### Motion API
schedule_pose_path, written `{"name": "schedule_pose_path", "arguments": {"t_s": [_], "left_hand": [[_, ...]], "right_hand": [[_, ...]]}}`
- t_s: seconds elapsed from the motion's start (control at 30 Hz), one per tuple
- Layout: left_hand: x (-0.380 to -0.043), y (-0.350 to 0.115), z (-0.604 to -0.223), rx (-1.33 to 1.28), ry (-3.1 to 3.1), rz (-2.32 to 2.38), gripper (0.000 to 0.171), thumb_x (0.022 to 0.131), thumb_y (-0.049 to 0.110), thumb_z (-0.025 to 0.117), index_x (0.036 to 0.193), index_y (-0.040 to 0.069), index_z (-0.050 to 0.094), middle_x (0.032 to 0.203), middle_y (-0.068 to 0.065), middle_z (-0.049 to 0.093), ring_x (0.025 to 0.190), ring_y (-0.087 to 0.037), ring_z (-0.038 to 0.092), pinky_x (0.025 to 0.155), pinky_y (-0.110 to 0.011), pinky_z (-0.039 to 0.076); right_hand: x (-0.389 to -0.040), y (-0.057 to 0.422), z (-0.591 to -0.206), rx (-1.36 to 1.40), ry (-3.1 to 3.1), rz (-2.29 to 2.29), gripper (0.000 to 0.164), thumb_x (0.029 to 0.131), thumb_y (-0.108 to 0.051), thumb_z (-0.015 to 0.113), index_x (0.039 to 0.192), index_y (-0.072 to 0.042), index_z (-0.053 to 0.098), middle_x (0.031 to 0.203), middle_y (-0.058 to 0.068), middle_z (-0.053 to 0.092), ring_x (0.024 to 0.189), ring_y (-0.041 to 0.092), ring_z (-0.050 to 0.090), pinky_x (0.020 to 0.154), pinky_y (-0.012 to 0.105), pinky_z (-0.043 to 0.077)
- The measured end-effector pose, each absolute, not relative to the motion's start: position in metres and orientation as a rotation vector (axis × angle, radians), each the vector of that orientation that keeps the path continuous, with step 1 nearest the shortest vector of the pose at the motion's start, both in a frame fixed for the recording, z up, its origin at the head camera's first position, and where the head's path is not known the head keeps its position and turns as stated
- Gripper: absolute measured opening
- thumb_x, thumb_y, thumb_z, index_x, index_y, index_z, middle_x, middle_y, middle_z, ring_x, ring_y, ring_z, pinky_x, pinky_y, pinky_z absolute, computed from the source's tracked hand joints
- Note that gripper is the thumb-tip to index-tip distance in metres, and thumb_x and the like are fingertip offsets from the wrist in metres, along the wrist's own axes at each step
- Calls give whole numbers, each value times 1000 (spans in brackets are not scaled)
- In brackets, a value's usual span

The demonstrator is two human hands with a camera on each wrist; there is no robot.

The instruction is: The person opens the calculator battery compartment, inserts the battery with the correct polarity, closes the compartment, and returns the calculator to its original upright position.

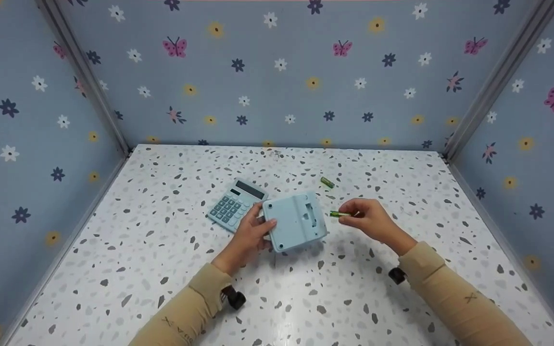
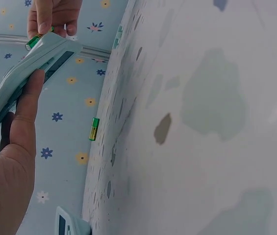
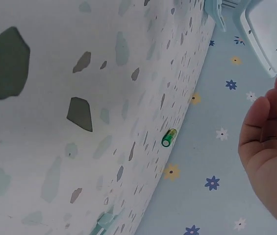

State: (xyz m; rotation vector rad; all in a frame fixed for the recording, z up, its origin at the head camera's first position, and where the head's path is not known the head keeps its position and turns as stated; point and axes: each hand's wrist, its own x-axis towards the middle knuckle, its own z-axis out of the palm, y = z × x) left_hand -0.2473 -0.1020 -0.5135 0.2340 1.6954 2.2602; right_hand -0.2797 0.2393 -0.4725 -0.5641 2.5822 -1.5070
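My left hand (image 1: 250, 233) grips a light-blue calculator (image 1: 286, 223) by its left edge, thumb on its back and fingers beneath. The back faces up and shows an uncovered battery compartment (image 1: 311, 215); its dark display (image 2: 59, 66) faces down in the left wrist view. Just to the right, my right hand (image 1: 371, 218) pinches a small green battery (image 1: 338, 214) between thumb and fingers, its end close to the calculator's edge. Another green battery (image 1: 327, 182) lies on the table behind the held calculator.
A second light-blue calculator (image 1: 231, 204) lies keys up on the speckled white table (image 1: 161, 288), partly behind my left hand. A small pale-blue piece (image 3: 105, 223) lies on the table in the right wrist view. Flower-patterned walls (image 1: 277, 72) enclose the back and sides.
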Motion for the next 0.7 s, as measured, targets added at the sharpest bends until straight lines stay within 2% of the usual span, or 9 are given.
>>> {"name": "schedule_pose_path", "arguments": {"t_s": [0.3, 0.5, 0.7], "left_hand": [[-246, -102, -512, 200, 1682, 2272, 55, 113, 10, 56, 163, 17, 36, 144, -16, 64, 115, -24, 73, 87, -45, 67], [-244, -102, -511, 204, 1672, 2282, 55, 113, 9, 56, 163, 17, 35, 141, -13, 66, 112, -22, 74, 83, -43, 67], [-244, -103, -512, 211, 1672, 2287, 53, 112, 9, 56, 162, 16, 36, 137, -12, 68, 111, -22, 75, 83, -44, 68]], "right_hand": [[-277, 238, -471, -562, 2600, -1545, 17, 96, -1, 79, 111, 6, 76, 102, 15, 77, 81, 9, 64, 72, 19, 55], [-276, 236, -470, -558, 2586, -1575, 17, 95, 0, 79, 110, 6, 75, 101, 13, 77, 83, 9, 67, 74, 19, 57], [-275, 234, -470, -617, 2499, -1675, 18, 95, 5, 77, 110, 10, 71, 118, 29, 74, 93, 5, 71, 83, 19, 60]]}}
